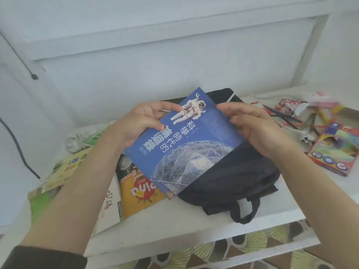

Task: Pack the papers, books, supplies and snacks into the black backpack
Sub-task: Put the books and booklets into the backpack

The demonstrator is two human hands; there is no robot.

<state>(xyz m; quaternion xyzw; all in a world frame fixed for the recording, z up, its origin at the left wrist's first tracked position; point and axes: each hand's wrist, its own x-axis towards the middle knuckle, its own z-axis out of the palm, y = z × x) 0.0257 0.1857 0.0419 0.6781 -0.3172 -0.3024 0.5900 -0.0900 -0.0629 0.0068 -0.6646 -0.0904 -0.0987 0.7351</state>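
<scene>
A blue paperback book with an astronaut and a lattice dome on its cover (pixel 180 140) is held just above the black fabric backpack (pixel 235 179), which lies on the white tabletop (pixel 174 216). The book's edges are gripped by the left hand (pixel 141 123) and the right hand (pixel 258 129). Packing is judged barely begun. A yellow-covered book (pixel 139 193) and green papers (pixel 64 171) lie unpacked left of the backpack, with a colourful cardboard box (pixel 336 152) and a red-and-white snack packet (pixel 291 106) right of it.

Blue book (pixel 180 140) between both hands (pixel 139 123)
</scene>
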